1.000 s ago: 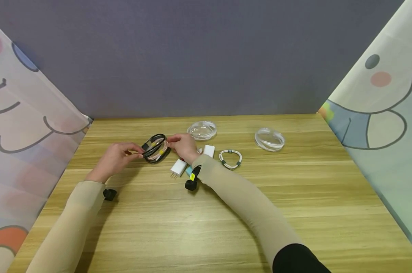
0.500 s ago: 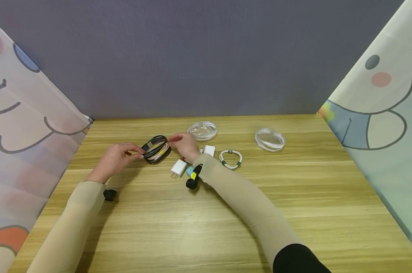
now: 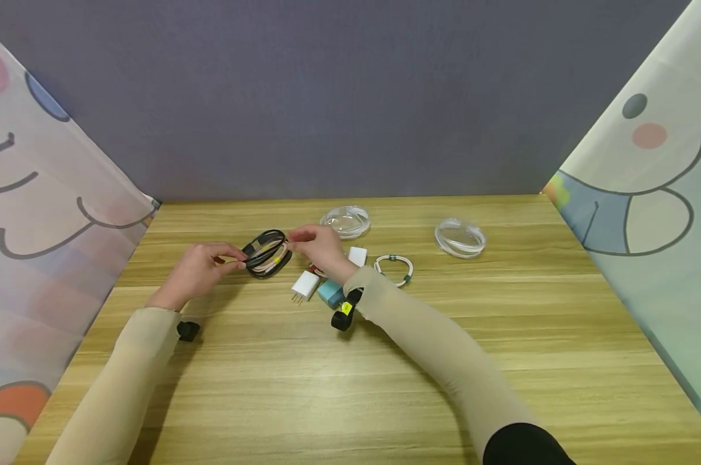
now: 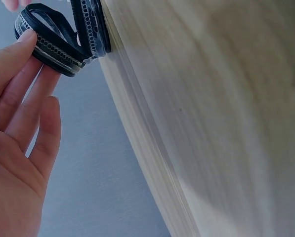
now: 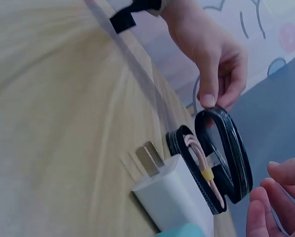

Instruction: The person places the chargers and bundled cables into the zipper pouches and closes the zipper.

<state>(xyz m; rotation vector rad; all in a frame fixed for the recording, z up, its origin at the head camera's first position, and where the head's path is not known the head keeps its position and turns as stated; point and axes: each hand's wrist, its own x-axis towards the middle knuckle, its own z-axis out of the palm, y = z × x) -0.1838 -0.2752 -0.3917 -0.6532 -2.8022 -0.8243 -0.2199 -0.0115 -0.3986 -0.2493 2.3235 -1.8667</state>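
A small round zip case (image 3: 263, 274) with black zipper edging and clear sides stands with its lid (image 5: 242, 153) raised. My left hand (image 3: 195, 270) pinches the lid's edge between thumb and fingers, as the left wrist view also shows. Inside the case lies a coiled pale pink cable (image 5: 200, 157) bound with a yellow tie (image 5: 207, 174). At the case's right side is my right hand (image 3: 323, 248); its thumb and fingers (image 5: 283, 202) are loosely bent and apart, with nothing between them.
Two white plug chargers (image 3: 305, 285) and a blue charger (image 3: 330, 292) lie near my right wrist, with a red item partly hidden. A coiled white cable (image 3: 393, 259) sits to their right. Two clear round cases with white edging (image 3: 346, 233) stand farther back on the wooden table (image 3: 304, 381).
My right hand has drawn slightly right, away from the case, uncovering more of the blue charger. The left hand keeps its pinch on the lid in the same place.
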